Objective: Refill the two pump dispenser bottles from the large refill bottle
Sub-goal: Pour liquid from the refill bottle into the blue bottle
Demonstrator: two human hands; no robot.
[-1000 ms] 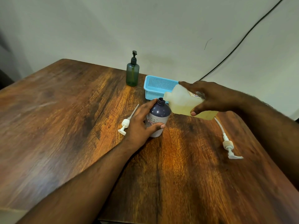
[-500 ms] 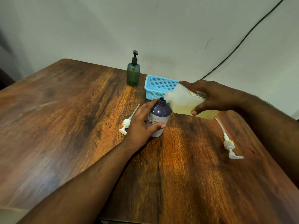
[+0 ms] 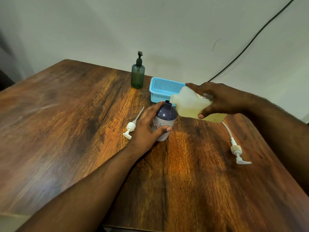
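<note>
Two hands work at the table [image 3: 66, 131] centre. Our left hand [image 3: 145, 128] wraps the purple dispenser bottle [image 3: 164, 119], bracing it upright — likely against tipping. Our right hand [image 3: 215, 99] grips the refill bottle [image 3: 189, 104], tilted so its spout sits at the open neck. Both removed pumps [image 3: 131, 128] [image 3: 235, 149] lie aside; the green dispenser [image 3: 138, 76] stands capped beside the basket [image 3: 160, 88].
</note>
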